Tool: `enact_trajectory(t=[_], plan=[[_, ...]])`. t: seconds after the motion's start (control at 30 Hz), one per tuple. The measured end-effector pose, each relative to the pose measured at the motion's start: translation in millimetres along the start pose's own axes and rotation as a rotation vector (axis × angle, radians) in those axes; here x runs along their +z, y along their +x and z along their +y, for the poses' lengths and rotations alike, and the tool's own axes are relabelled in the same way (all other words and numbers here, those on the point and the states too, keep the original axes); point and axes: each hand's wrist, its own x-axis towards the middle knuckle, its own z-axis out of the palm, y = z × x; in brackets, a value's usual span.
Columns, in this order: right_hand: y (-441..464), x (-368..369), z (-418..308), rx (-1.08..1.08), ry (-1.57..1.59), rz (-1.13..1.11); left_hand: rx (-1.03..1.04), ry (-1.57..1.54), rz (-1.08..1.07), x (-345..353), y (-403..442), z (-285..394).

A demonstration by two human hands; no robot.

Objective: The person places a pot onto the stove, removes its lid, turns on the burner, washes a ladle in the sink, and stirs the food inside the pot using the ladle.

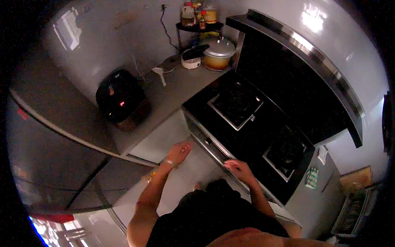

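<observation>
The left hand (179, 152) is loosely curled near the front edge of the grey bench (173, 90), with nothing visible in it; the right hand (240, 170), partly open and seemingly unloaded, is beside the silver-trimmed front edge of the black built-in stove (263, 127), contact unclear. Handling seems not yet under way: the silver-lidded, amber-bottomed pot (216, 61) sits closed at the bench's back corner.

It's a kitchen: black stove (251, 123), pressure cooker (218, 52) in the corner, bottles (188, 14) on a shelf (200, 28) above.
</observation>
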Motion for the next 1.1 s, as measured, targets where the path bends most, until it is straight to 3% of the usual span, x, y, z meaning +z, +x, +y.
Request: enact_trajectory(t=[0.1,0.3,0.47,0.63,0.73,0.83,0.97,1.03,1.1], plan=[[-2.0,-13.4,21.6,0.085,0.033,0.094,0.302,0.196,0.057,1.0,54.9,17.6],[29.4,-40.5,29.8,0.180,-0.056,0.197,0.308,-0.010,-0.079,-15.3,146.4,53.1],[60.1,-52.2,30.8,0.037,0.047,0.310,0.250,0.082,0.021,-52.8,222.6,56.8],[68.2,-63.9,24.9,0.181,-0.024,0.408,0.282,-0.082,0.163,-92.2,342.1,24.5],[69.5,-60.4,33.6,0.314,-0.070,0.479,0.189,0.054,0.295,-118.3,422.5,-0.4],[91.8,-58.8,16.0,0.420,0.016,0.540,0.160,0.434,0.403,-121.8,494.1,-44.9],[129.3,-43.3,33.2,0.309,0.188,0.619,-0.114,0.544,0.028,-112.5,567.8,-96.8],[150.0,-39.8,32.0,0.251,0.156,0.571,-0.044,0.626,-0.097,-115.7,603.2,-127.3],[166.8,-37.9,28.2,0.252,0.068,0.526,-0.037,0.379,-0.104,-123.6,596.5,-126.1]])
